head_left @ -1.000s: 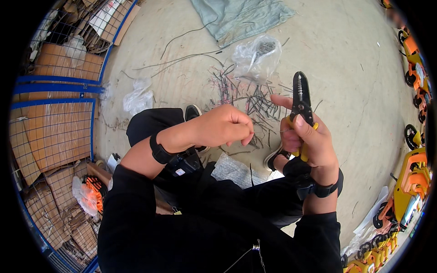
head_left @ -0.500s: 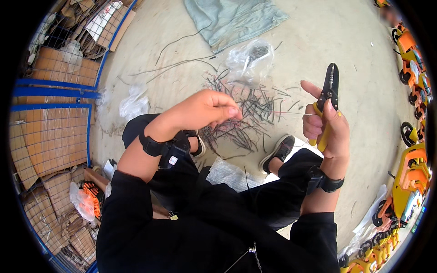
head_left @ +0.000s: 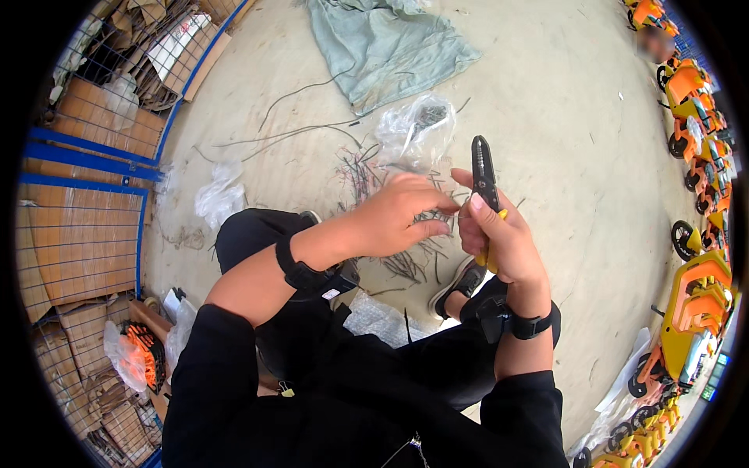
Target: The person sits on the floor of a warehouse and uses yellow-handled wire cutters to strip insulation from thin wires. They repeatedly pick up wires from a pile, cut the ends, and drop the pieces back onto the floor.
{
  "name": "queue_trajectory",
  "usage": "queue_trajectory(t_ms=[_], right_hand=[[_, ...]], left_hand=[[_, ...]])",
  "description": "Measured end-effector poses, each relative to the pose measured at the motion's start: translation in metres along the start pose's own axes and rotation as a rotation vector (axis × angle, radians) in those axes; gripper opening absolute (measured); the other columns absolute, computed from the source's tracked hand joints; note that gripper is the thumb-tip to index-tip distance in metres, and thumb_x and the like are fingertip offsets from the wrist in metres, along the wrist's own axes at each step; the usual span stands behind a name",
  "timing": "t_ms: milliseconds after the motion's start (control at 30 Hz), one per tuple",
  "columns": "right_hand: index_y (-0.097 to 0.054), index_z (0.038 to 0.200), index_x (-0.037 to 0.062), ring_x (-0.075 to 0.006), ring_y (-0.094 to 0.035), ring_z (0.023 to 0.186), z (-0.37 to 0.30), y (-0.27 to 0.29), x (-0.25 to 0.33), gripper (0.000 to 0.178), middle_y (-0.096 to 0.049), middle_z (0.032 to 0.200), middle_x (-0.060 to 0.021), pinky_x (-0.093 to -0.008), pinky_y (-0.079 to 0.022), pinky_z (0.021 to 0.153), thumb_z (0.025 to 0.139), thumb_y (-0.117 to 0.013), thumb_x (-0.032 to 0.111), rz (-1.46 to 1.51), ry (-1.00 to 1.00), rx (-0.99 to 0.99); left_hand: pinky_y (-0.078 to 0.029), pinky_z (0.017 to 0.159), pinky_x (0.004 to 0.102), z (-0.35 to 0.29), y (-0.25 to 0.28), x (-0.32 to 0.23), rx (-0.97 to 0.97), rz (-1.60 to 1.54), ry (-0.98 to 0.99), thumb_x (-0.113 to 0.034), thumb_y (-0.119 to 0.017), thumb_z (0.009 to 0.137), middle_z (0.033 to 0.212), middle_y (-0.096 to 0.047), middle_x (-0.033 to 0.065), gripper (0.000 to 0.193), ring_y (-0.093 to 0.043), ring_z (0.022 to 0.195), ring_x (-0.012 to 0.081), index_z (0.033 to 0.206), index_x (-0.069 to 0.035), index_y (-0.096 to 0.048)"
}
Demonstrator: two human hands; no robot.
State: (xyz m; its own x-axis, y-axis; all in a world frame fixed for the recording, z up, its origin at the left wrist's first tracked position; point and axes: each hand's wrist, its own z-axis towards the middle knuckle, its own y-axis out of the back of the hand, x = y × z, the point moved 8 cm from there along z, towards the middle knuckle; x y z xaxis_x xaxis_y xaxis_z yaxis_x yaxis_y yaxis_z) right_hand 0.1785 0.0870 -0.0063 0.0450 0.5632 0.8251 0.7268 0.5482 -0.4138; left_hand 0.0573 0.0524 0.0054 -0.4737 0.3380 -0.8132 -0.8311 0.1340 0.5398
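Observation:
My right hand (head_left: 503, 238) is closed round a wire stripper (head_left: 484, 168) with black jaws and yellow handles, held upright with the jaws pointing away from me. My left hand (head_left: 402, 216) is close beside it, thumb and fingers drawn toward each other. A thin pale wire (head_left: 460, 217) shows between the left fingertips and the right hand's fingers; its ends are hidden. Beneath the hands, a heap of short dark and reddish wire pieces (head_left: 406, 265) lies on the floor between my feet, partly covered by my left hand.
Beyond the heap lie a clear plastic bag (head_left: 413, 132) with dark contents, a grey-green sack (head_left: 382, 54) and long dark cables (head_left: 292, 132). Blue mesh cages (head_left: 86, 242) of cardboard stand at left. Yellow-orange ride-on toys (head_left: 694, 304) line the right. Bubble wrap (head_left: 378, 318) lies near my feet.
Both hands have come together: my right hand with the wire stripper moved left and slightly nearer, and my left hand moved right until it reached beside it. The view shifted slightly.

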Motion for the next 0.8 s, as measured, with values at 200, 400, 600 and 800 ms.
queue_trajectory(t_ms=[200,400,600,800], right_hand=[[-0.042,0.138,0.0000,-0.0051,-0.035,0.059,-0.003,0.015,0.007,0.053,-0.039,0.070,0.0051,-0.0218,-0.033,0.053,0.096,-0.057,0.029,0.092,0.001,-0.036],[-0.042,0.137,-0.0004,-0.0051,-0.035,0.059,-0.007,0.011,0.010,0.052,-0.038,0.070,0.0049,-0.0219,-0.033,0.053,0.097,-0.056,0.029,0.078,-0.011,-0.026],[-0.043,0.136,-0.0014,-0.0056,-0.035,0.059,-0.007,0.004,0.004,0.048,-0.039,0.069,0.0045,-0.0223,-0.032,0.053,0.097,-0.055,0.025,0.075,-0.028,0.049],[-0.045,0.135,0.0004,-0.0059,-0.037,0.060,-0.005,0.003,-0.007,0.046,-0.041,0.071,0.0041,-0.0225,-0.034,0.053,0.097,-0.057,0.023,0.112,-0.053,0.041]], left_hand=[[-0.046,0.070,0.0253,-0.009,-0.024,0.028,0.102,-0.568,0.371,-0.018,-0.056,0.096,0.088,-0.064,0.0000,0.020,-0.057,0.078,0.0079,0.102,-0.001,-0.065],[-0.046,0.064,0.0252,-0.008,-0.018,0.019,0.132,-0.463,0.377,-0.010,-0.051,0.093,0.078,-0.065,0.0005,0.019,-0.057,0.071,0.0074,0.098,-0.002,-0.067],[-0.047,0.059,0.0292,-0.004,-0.011,0.010,0.067,-0.119,0.166,-0.006,-0.052,0.081,0.070,-0.065,0.0085,0.013,-0.062,0.062,0.0181,0.080,-0.003,-0.065],[-0.045,0.057,0.0352,-0.014,-0.013,0.017,0.017,-0.161,0.218,-0.016,-0.058,0.080,0.066,-0.062,0.0122,0.014,-0.059,0.061,0.0287,0.075,-0.004,-0.065]])
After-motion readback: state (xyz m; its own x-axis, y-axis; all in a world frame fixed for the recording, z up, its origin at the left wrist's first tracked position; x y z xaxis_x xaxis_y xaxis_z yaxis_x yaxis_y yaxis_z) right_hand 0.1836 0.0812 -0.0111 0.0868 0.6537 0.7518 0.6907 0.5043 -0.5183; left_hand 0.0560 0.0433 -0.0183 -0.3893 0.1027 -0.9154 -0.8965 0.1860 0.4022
